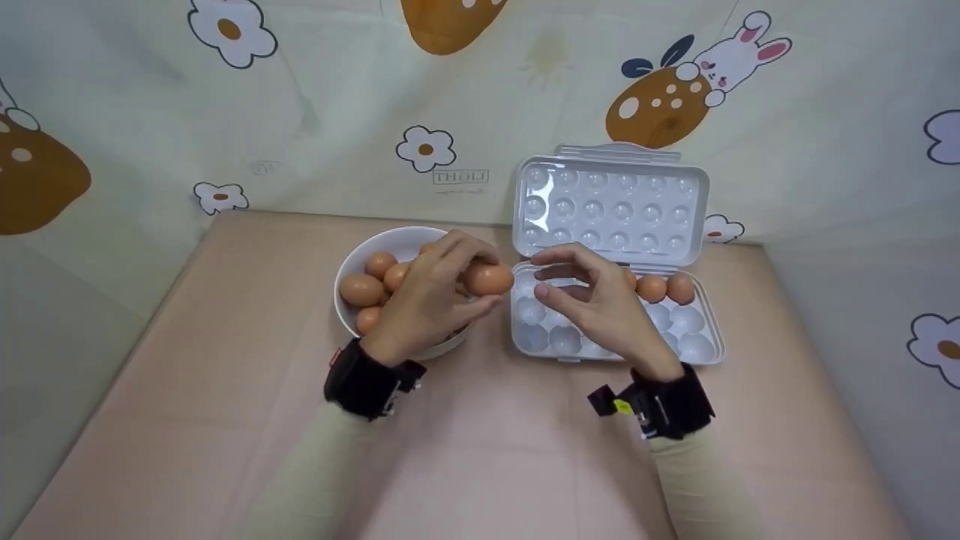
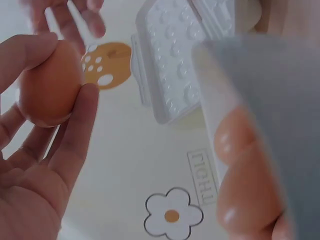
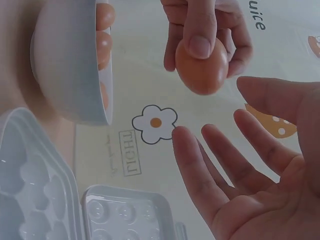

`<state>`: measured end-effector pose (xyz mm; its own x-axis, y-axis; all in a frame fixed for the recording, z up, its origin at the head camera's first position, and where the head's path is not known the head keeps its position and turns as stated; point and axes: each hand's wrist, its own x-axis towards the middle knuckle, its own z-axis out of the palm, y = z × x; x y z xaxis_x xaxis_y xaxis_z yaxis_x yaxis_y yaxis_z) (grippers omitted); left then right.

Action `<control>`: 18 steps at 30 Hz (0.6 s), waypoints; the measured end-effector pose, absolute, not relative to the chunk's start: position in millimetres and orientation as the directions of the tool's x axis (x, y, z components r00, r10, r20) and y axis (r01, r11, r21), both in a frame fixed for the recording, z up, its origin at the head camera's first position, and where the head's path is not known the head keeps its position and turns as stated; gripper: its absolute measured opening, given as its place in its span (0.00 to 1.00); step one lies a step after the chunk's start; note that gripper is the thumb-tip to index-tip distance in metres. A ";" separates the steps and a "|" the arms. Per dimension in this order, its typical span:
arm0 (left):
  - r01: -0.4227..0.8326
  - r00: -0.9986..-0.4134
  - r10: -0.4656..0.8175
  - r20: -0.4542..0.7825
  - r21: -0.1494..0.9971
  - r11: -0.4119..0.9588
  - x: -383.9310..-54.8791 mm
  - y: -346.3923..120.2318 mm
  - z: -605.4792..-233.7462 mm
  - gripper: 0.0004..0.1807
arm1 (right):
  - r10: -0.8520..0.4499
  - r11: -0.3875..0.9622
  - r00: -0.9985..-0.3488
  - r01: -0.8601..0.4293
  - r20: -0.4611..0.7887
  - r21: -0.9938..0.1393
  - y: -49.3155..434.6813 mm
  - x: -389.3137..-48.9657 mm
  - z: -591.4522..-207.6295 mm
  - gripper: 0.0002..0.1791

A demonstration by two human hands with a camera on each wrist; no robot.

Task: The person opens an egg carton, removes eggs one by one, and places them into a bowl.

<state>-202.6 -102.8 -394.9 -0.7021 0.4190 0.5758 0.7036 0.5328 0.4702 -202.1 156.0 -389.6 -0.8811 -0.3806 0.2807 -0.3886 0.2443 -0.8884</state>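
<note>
My left hand [image 1: 431, 296] pinches a brown egg [image 1: 489, 279] between thumb and fingers, raised above the right side of a white bowl [image 1: 347, 264]. Several more brown eggs [image 1: 361, 289] lie in that bowl, partly hidden by the hand. Facing the held egg, my right hand [image 1: 600, 300] has its fingers spread and holds nothing; a gap separates it from the egg in the right wrist view. Beneath the right hand is an egg carton [image 1: 712, 345] with its lid [image 1: 611, 206] raised. Eggs [image 1: 666, 288] sit in its back row at the right, some hidden behind the hand.
A pinkish-tan cloth covers the table [image 1: 510, 465]. Behind it hangs a pale curtain [image 1: 330, 112] printed with flowers, a rabbit and brown fruit shapes, close to the raised lid. The bowl stands left of the carton with a narrow gap between them.
</note>
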 end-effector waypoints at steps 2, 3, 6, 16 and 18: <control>0.692 -0.716 0.427 0.553 0.478 0.541 -203.9 -109.9 -392.6 0.20 | -0.352 0.259 -0.891 -0.387 0.286 -0.885 160.1 -203.4 -388.5 0.22; 0.687 -0.721 0.435 0.539 0.478 0.547 -204.6 -113.5 -391.6 0.20 | -0.338 0.264 -0.895 -0.387 0.291 -0.883 162.4 -204.3 -387.6 0.22; 0.668 -0.741 0.453 0.495 0.479 0.569 -206.2 -123.1 -390.0 0.21 | -0.296 0.279 -0.901 -0.397 0.315 -0.874 170.7 -207.9 -386.5 0.22; 0.598 -0.801 0.495 0.336 0.491 0.634 -201.2 -141.8 -398.9 0.23 | -0.144 0.430 -0.902 -0.428 0.407 -0.795 206.6 -221.2 -385.4 0.23; 0.608 -0.793 0.512 0.329 0.472 0.639 -201.7 -143.3 -401.9 0.23 | -0.128 0.473 -0.903 -0.420 0.411 -0.775 214.2 -222.2 -383.6 0.24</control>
<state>-201.7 -143.3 -401.9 -0.7933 0.5120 0.3295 0.6081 0.6387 0.4715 -222.2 214.2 -383.6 -0.9027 -0.1285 0.4106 -0.4197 0.4726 -0.7749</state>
